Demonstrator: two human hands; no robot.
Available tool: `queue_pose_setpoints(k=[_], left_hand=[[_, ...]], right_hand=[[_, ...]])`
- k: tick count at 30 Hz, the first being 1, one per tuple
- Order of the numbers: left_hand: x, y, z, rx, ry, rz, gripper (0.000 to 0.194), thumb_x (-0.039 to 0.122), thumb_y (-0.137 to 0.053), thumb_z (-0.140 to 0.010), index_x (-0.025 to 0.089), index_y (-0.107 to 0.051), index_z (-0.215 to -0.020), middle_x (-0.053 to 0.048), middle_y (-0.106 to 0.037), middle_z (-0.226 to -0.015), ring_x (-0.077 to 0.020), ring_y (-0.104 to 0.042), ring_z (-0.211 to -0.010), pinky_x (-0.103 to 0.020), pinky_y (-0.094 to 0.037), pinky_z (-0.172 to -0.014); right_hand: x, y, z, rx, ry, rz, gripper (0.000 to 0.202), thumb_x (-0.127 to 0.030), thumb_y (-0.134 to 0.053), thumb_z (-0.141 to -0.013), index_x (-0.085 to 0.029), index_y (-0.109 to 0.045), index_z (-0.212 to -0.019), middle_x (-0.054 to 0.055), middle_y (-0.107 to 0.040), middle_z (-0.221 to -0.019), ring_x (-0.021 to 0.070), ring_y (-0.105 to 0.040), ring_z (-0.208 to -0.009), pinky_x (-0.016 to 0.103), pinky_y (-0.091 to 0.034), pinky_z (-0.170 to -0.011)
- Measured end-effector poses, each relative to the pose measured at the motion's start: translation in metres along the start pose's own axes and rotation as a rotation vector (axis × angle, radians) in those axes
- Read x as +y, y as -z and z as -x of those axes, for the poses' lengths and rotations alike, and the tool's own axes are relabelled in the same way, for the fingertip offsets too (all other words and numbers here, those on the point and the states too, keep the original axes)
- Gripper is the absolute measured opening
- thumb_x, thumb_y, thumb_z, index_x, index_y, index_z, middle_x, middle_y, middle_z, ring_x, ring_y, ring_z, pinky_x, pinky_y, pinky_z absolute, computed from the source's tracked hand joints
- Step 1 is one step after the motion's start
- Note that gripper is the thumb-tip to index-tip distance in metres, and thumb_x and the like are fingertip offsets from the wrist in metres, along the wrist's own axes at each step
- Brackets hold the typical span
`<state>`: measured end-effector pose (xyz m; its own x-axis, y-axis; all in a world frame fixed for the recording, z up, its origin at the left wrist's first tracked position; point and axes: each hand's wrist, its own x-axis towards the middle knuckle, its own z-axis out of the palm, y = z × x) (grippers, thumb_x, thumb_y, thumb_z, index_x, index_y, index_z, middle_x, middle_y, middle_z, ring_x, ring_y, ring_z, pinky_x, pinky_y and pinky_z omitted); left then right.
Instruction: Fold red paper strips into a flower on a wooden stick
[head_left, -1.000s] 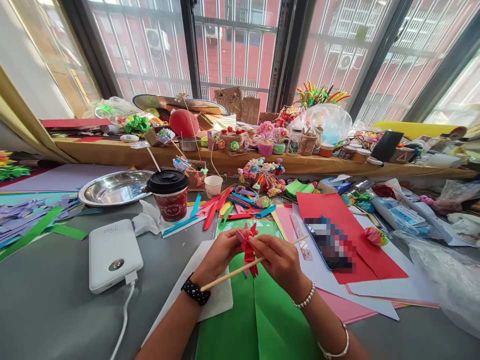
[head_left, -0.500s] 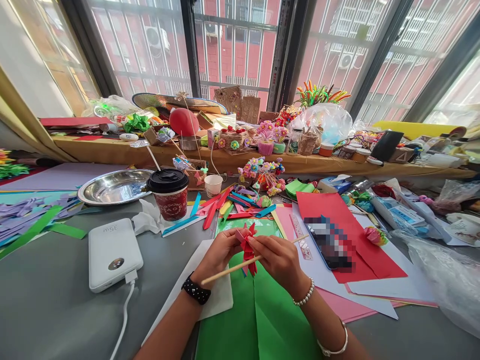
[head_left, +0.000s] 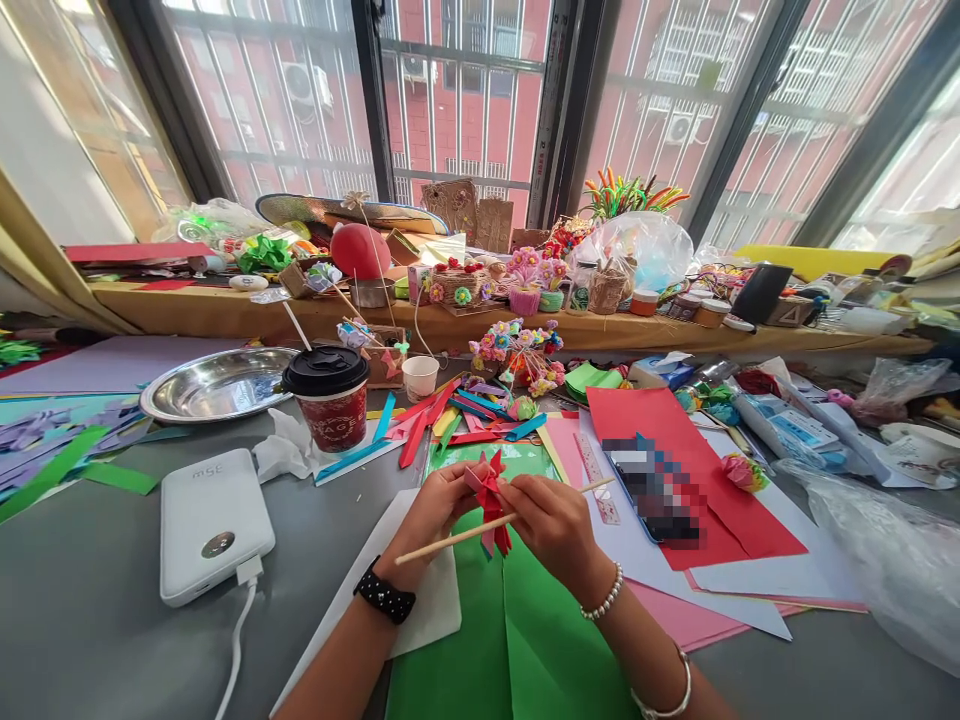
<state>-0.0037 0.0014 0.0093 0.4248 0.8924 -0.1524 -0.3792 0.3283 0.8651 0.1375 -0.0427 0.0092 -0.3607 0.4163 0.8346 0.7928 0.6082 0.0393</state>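
Observation:
Both hands hold a red folded-paper piece [head_left: 493,490] with pointed tips above the green sheet [head_left: 487,640]. My left hand [head_left: 436,505] pinches its left side, fingers closed. On its right side the fingers of my right hand [head_left: 551,515] are closed on the paper. A thin wooden stick [head_left: 442,544] runs slantwise through my right hand, its long end passing in front of the red paper and its other end sticking out at the right. A bit of blue shows at the bottom of the folded piece. The fingertips partly hide it.
A white power bank [head_left: 216,525] with a cable lies left, near a lidded cup [head_left: 327,400] and metal dish [head_left: 221,385]. Coloured paper strips [head_left: 427,415] lie beyond the hands. At right are a phone [head_left: 652,490], red paper [head_left: 757,520] and clear plastic [head_left: 877,550].
The view has shifted slightly, so most things sit a little further left. Both hands keep their hold on the red paper, and the stick remains in my right hand.

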Motion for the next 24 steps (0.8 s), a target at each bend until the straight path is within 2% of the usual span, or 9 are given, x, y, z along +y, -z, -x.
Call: queue_pose_setpoints(k=[6,11,18,24], left_hand=[[-0.0012,0.0037,-0.0027,0.012,0.007,-0.004,0.012,0.016,-0.068,-0.055,0.012,-0.057,-0.053,0.003,-0.053,-0.052,-0.0067,-0.047,-0.050,-0.017,-0.039,-0.051],[-0.0002,0.0040,-0.0006,0.012,0.005,-0.007,0.009,0.017,-0.068,-0.058,0.012,-0.060,-0.058,0.002,-0.057,-0.057,-0.0080,-0.050,-0.054,-0.018,-0.041,-0.055],[0.0037,0.0013,0.0026,-0.012,-0.015,-0.004,0.010,0.017,-0.068,-0.058,0.012,-0.060,-0.058,0.002,-0.056,-0.056,-0.0073,-0.049,-0.052,-0.018,-0.040,-0.053],[0.0037,0.0013,0.0033,-0.011,-0.019,-0.024,0.011,0.019,-0.068,-0.058,0.012,-0.059,-0.057,0.000,-0.058,-0.060,-0.0095,-0.051,-0.059,-0.020,-0.042,-0.060]], right_hand=[[0.0004,-0.0009,0.0019,-0.057,0.015,0.021,0.014,-0.016,-0.047,-0.082,-0.014,-0.061,-0.080,0.003,-0.061,-0.065,0.0117,-0.053,-0.054,0.024,-0.041,-0.048],[0.0013,-0.0013,0.0033,-0.044,0.035,0.012,0.014,-0.015,-0.046,-0.082,-0.014,-0.061,-0.084,0.004,-0.063,-0.070,0.0113,-0.055,-0.058,0.023,-0.042,-0.051],[0.0009,0.0011,0.0037,-0.041,0.037,0.011,0.015,-0.016,-0.046,-0.083,-0.014,-0.060,-0.084,0.003,-0.064,-0.068,0.0106,-0.053,-0.054,0.023,-0.040,-0.048],[0.0013,0.0013,0.0043,-0.034,0.049,0.014,0.016,-0.015,-0.045,-0.083,-0.015,-0.060,-0.088,0.002,-0.062,-0.066,0.0098,-0.052,-0.051,0.023,-0.038,-0.045]])
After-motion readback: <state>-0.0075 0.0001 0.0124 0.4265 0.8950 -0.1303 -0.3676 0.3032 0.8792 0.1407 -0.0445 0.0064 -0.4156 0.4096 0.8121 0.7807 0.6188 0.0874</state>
